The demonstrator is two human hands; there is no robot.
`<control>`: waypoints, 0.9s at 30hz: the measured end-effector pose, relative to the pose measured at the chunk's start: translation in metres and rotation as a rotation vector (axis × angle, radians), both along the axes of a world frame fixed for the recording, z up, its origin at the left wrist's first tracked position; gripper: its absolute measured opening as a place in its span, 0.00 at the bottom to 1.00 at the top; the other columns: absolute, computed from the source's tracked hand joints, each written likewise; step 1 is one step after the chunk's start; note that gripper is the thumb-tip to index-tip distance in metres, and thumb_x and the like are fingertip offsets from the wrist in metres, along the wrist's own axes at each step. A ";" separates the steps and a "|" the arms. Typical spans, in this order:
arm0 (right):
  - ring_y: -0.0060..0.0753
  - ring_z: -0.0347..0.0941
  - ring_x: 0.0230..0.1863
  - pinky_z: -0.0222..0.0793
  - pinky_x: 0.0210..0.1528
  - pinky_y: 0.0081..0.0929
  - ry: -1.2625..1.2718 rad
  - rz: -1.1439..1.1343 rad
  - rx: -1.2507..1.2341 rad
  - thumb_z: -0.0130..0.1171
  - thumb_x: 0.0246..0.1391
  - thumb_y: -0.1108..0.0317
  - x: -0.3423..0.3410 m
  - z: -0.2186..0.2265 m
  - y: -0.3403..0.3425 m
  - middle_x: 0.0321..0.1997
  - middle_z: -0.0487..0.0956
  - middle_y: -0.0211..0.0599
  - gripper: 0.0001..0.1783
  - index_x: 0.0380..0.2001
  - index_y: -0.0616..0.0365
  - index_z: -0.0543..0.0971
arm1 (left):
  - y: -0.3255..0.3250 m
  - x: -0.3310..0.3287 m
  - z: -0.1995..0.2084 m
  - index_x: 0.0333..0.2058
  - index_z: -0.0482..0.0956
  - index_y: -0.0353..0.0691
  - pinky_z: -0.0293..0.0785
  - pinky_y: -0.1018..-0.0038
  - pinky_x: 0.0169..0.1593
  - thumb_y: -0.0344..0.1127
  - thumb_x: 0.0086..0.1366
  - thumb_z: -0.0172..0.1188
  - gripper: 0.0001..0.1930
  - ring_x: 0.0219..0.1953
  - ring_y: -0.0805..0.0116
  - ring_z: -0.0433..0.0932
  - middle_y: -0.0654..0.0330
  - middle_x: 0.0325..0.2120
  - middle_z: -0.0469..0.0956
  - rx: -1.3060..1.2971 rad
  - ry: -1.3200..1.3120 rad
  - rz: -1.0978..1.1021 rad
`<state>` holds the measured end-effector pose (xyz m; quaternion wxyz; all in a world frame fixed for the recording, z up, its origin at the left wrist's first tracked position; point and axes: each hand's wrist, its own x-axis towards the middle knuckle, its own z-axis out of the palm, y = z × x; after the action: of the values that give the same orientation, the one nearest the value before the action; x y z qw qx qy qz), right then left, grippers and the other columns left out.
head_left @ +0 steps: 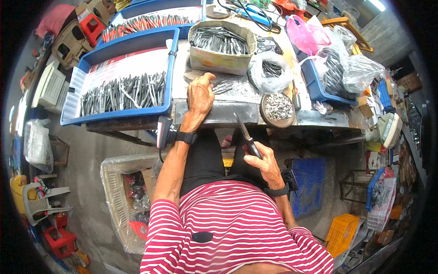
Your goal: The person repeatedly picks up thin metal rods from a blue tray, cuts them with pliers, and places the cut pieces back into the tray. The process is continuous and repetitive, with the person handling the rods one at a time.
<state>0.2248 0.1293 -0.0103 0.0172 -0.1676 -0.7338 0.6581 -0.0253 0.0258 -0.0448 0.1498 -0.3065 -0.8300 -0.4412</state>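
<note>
My left hand [199,97] rests at the worktable's front edge with its fingers curled inward; whatever they hold, if anything, is hidden. Just right of its fingertips lie a few thin metal pieces [223,86]. Over my lap, my right hand [264,165] is closed round the black handle of a slim tool with a long, narrow metal blade [242,129], its tip pointing up toward the table. Beyond my left hand stands an open carton [219,63] filled with slender dark and silver pieces. A round dish [277,119] of small silvery parts sits by the edge, right of the blade.
At the left, a blue tray [114,114] holds rows of thin dark pieces; another blue tray [150,8] lies behind it. A clear plastic bag [270,86] stands beside the carton. Farther right are a blue bin [335,98] and a pink bag [305,36].
</note>
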 end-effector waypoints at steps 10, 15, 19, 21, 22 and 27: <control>0.19 0.65 0.30 0.63 0.34 0.21 0.078 -0.056 0.111 0.65 0.46 0.59 -0.004 0.007 0.000 0.27 0.70 0.28 0.24 0.42 0.64 0.74 | 0.003 0.025 0.035 0.39 0.74 0.32 0.69 0.76 0.30 0.23 0.60 0.52 0.08 0.26 0.69 0.74 0.59 0.26 0.76 0.519 -0.461 -0.174; 0.26 0.66 0.29 0.65 0.34 0.23 0.161 -0.186 0.268 0.66 0.44 0.62 -0.009 0.006 -0.004 0.28 0.71 0.33 0.24 0.41 0.66 0.72 | -0.007 0.060 0.046 0.41 0.71 0.33 0.60 0.87 0.23 0.30 0.62 0.57 0.10 0.21 0.81 0.67 0.62 0.26 0.74 0.791 -0.924 -0.444; 0.28 0.65 0.27 0.64 0.31 0.25 0.240 -0.236 0.438 0.66 0.42 0.68 -0.007 0.010 -0.009 0.30 0.69 0.35 0.24 0.42 0.65 0.70 | -0.013 0.076 0.050 0.38 0.73 0.32 0.66 0.83 0.25 0.31 0.63 0.57 0.08 0.23 0.76 0.72 0.57 0.28 0.77 0.926 -1.198 -0.525; 0.30 0.65 0.27 0.64 0.30 0.26 0.354 -0.232 0.617 0.66 0.41 0.70 -0.009 0.011 -0.009 0.30 0.68 0.38 0.25 0.43 0.65 0.69 | -0.016 0.082 0.051 0.36 0.75 0.33 0.69 0.80 0.30 0.29 0.62 0.57 0.07 0.27 0.75 0.73 0.58 0.29 0.78 0.951 -1.271 -0.589; 0.31 0.66 0.27 0.64 0.30 0.26 0.400 -0.231 0.716 0.66 0.40 0.71 -0.010 0.011 -0.009 0.31 0.68 0.39 0.26 0.43 0.64 0.69 | -0.016 0.084 0.051 0.37 0.75 0.33 0.69 0.80 0.32 0.29 0.62 0.58 0.07 0.28 0.75 0.73 0.59 0.30 0.78 0.940 -1.256 -0.582; 0.47 0.69 0.31 0.67 0.34 0.36 0.485 -0.268 0.887 0.67 0.35 0.73 -0.014 0.008 -0.011 0.32 0.70 0.47 0.30 0.45 0.64 0.69 | -0.014 0.095 0.048 0.33 0.77 0.36 0.66 0.84 0.30 0.28 0.58 0.61 0.05 0.24 0.80 0.71 0.66 0.24 0.76 1.079 -1.320 -0.583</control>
<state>0.2104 0.1184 -0.0027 0.3399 -0.0794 -0.8892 0.2958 0.0702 0.0117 0.0031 -0.3518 -0.0770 -0.3165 -0.8776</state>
